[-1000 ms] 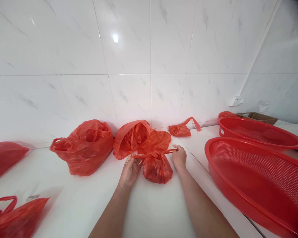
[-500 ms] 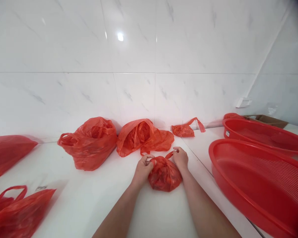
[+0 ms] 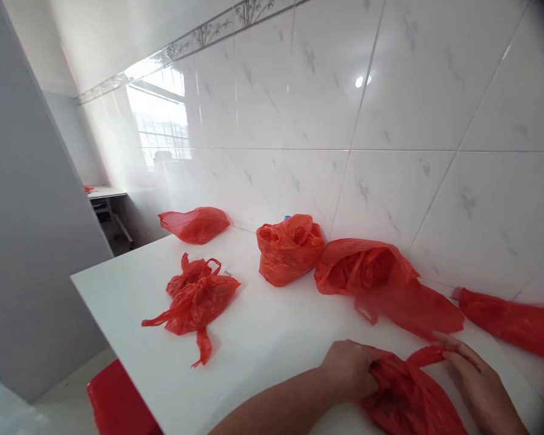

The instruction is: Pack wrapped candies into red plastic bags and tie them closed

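Observation:
A filled red plastic bag (image 3: 412, 399) rests on the white table at the lower right, its bottom cut off by the picture's edge. On its left side, my left hand (image 3: 350, 370) grips the bunched plastic, with the fingertips partly hidden in the folds. My right hand (image 3: 474, 374) is at the bag's other side and pinches the end of one twisted handle. Just beyond lies an open, slumped red bag (image 3: 367, 266) with crumpled red plastic inside it.
A full red bag (image 3: 290, 251) stands by the tiled wall, and another bag (image 3: 197, 225) lies farther left. Tied red bags (image 3: 199, 305) sit near the white table's (image 3: 131, 302) left edge. A red stool (image 3: 120, 402) is below that edge. More red plastic (image 3: 508, 317) lies at right.
The view has swung left, so the red baskets are out of sight and the table's left end shows. Both hands remain on the bag, which now appears lower and farther right.

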A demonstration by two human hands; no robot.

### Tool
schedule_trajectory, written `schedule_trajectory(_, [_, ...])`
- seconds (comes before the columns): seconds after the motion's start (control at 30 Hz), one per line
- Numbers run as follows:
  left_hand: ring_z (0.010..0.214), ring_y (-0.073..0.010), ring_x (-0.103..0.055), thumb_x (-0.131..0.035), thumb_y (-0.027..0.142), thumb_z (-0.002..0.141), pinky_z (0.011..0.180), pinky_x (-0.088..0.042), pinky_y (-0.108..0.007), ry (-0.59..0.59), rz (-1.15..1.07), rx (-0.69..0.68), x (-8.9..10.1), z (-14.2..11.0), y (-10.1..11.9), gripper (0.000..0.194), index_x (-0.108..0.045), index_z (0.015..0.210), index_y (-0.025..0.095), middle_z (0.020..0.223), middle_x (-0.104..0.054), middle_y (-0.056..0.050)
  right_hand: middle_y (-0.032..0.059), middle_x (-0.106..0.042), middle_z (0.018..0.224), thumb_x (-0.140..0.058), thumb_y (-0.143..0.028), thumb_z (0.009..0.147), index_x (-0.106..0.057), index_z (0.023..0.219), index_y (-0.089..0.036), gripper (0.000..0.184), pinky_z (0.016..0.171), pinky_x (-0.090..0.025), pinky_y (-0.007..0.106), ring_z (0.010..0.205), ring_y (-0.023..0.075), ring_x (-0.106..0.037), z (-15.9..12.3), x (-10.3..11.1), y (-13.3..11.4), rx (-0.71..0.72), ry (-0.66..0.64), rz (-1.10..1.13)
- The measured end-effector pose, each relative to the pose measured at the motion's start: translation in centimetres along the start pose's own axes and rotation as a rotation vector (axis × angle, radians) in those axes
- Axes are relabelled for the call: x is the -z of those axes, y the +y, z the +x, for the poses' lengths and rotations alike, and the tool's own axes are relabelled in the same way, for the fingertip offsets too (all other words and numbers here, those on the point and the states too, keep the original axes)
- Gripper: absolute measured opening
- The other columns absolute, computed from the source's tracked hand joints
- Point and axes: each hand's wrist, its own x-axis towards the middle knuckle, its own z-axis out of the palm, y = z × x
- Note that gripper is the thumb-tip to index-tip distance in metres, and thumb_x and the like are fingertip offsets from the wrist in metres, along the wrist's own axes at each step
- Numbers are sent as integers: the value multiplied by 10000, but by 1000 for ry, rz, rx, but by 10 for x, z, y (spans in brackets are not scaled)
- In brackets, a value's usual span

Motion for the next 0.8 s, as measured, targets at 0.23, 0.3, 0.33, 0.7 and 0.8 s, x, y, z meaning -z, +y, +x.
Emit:
schedule_trajectory(0.23, [691,-169,-581,-542,156,660,646,-435,-261,122,37,174,30,-56,-13,237,-688,816,257,774,-676,2,66,-645,1176,-583,-547,655,-657,898,-378,305,882,-415,421,1129,289,-552,0,3,-15,-181,-113,-22])
schedule_trajectory(0.3, [703,-166,-555,-519,89,610,659,-424,-263,237,99,195,45,-77,-20,157,-623,648,200,731,-621,-20,86,-655,1154,-580,-517,654,-656,915,-338,325,860,-427,440,1087,315,-573,1,2,-17,-179,-101,-60])
schedule_trajectory(0.33, [725,-168,-546,-502,60,588,674,-421,-266,312,131,209,55,-88,-24,142,-574,592,182,730,-595,-30,92,-659,1144,-579,-506,653,-657,927,-320,340,846,-433,444,1067,324,-581,1,2,-17,-171,-107,-77])
schedule_trajectory(0.7, [916,-270,-583,-517,285,739,747,-472,-376,846,306,650,159,-188,-74,260,-583,967,178,1046,-586,-103,68,-708,989,-579,-466,641,-687,840,-290,287,795,-458,428,954,312,-623,4,-7,-12,-56,-38,-59])
schedule_trajectory(0.8, [1212,-357,-455,-505,191,640,933,-434,-444,723,500,547,161,-204,-83,643,-468,1280,152,1336,-456,-167,63,-710,942,-558,-435,619,-677,805,-246,291,817,-458,385,934,285,-627,-1,-11,-19,25,-16,-39])
